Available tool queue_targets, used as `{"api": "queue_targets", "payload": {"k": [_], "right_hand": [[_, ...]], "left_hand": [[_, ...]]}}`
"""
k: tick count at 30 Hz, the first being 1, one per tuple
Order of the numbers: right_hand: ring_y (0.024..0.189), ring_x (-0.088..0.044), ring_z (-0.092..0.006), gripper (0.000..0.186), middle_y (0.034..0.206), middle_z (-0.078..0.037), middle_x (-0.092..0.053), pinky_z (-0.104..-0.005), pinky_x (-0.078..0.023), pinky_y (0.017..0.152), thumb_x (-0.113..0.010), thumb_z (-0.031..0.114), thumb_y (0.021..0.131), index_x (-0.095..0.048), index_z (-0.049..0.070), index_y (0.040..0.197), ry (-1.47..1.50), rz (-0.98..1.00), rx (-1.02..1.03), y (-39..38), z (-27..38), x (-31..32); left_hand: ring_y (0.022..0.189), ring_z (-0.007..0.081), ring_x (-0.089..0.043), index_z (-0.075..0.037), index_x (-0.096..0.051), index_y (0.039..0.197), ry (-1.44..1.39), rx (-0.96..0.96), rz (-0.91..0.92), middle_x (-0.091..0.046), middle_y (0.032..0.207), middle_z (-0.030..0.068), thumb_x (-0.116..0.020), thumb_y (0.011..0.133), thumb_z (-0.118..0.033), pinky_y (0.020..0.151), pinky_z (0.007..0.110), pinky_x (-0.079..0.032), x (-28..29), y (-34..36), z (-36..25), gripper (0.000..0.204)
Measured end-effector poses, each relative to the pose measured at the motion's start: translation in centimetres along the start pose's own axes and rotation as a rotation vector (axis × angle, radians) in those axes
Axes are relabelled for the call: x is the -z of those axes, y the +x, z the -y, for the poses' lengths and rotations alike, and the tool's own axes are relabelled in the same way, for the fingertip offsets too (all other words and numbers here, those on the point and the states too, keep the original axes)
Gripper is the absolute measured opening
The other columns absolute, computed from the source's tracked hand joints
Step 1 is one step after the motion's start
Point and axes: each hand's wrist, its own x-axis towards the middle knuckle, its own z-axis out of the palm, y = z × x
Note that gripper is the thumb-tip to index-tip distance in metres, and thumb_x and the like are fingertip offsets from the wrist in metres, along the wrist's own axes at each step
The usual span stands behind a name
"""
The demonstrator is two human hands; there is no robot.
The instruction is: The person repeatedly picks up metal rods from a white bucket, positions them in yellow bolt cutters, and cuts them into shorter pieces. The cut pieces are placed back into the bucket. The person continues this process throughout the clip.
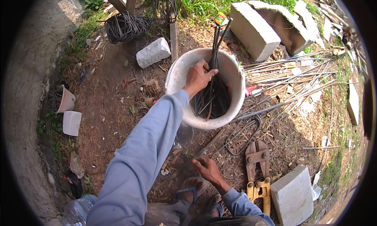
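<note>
A white, stained bucket [176, 82] holds many thin dark metal rods [215, 45], some rising above its rim. My left hand [200, 77] reaches over the bucket with its fingers closed around the upright bunch of rods. My right hand [206, 169] is low, below the bucket, with curled fingers; whether they hold anything I cannot make out. To its right, bolt cutters [258, 159] with yellow handles lie on the ground. A bent loop of rod [259, 122] lies between the bucket and the cutters.
Loose straight rods [286, 73] spread right of the bucket. Concrete blocks [255, 31] lie behind, another [291, 194] at lower right, a white block [153, 52] at left. Wire coils [126, 26] sit by wooden posts [174, 41]. A wall [31, 108] edges the left, with a small pot [66, 98] beside it.
</note>
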Motion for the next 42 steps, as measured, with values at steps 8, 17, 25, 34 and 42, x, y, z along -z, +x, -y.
{"api": "queue_targets", "payload": {"k": [8, 17, 25, 34, 42], "right_hand": [[0.091, -0.067, -0.033, 0.043, 0.098, -0.018, -0.069, -0.0411, -0.05, 0.08, -0.055, 0.041, 0.094, -0.068, 0.003, 0.109, 0.025, 0.045, -0.025, -0.6, 0.5, 0.7], [0.09, -0.068, -0.0259, 0.043, 0.097, -0.015, -0.071, -0.0374, -0.051, 0.08, -0.055, 0.04, 0.095, -0.068, 0.001, 0.108, 0.133, -0.046, 0.016, -1.5, -0.6, 0.8], [0.102, -0.062, -0.0191, 0.051, 0.108, -0.012, -0.067, -0.0352, -0.049, 0.093, -0.041, 0.043, 0.104, -0.06, -0.002, 0.122, 0.289, -0.184, 0.361, -3.1, 6.0, 2.7], [0.055, -0.044, -0.0065, 0.04, 0.062, 0.002, -0.047, -0.0231, -0.035, 0.052, -0.043, 0.035, 0.105, -0.06, 0.002, 0.12, 0.282, -0.014, 0.155, -4.2, 5.7, -1.2], [0.056, -0.045, -0.0054, 0.035, 0.068, 0.001, -0.055, -0.023, -0.036, 0.05, -0.045, 0.03, 0.104, -0.061, 0.001, 0.118, 0.205, 0.005, 0.045, -3.5, 2.3, -2.4]], "left_hand": [[0.066, 0.0168, -0.064, -0.001, -0.064, 0.086, -0.151, -0.14, -0.231, -0.068, 0.08, 0.0099, -0.074, 0.084, -0.018, 0.06, 0.031, -0.05, -0.5, 2.0, 0.0, 0.02], [0.08, 0.0121, -0.068, 0.001, -0.067, 0.107, -0.337, -0.217, -0.26, -0.073, 0.089, 0.0072, -0.06, 0.096, -0.017, 0.075, 0.026, -0.054, 7.2, 1.3, -3.5, 0.023], [0.072, 0.0163, -0.069, 0.006, -0.065, 0.104, -0.7, -0.168, 0.17, -0.069, 0.084, 0.0121, -0.066, 0.094, -0.016, 0.066, 0.029, -0.061, 16.9, -13.8, -9.2, 0.025], [0.07, 0.0199, -0.068, -0.004, -0.07, 0.091, 0.076, 0.087, 0.434, -0.071, 0.081, 0.0095, -0.073, 0.088, -0.03, 0.064, 0.035, -0.052, 11.1, -26.8, 2.7, 0.026], [0.068, 0.0245, -0.066, -0.004, -0.067, 0.09, 0.164, 0.568, 0.249, -0.068, 0.075, 0.0113, -0.074, 0.084, -0.023, 0.064, 0.04, -0.05, 9.3, -34.5, 16.1, 0.021]]}}
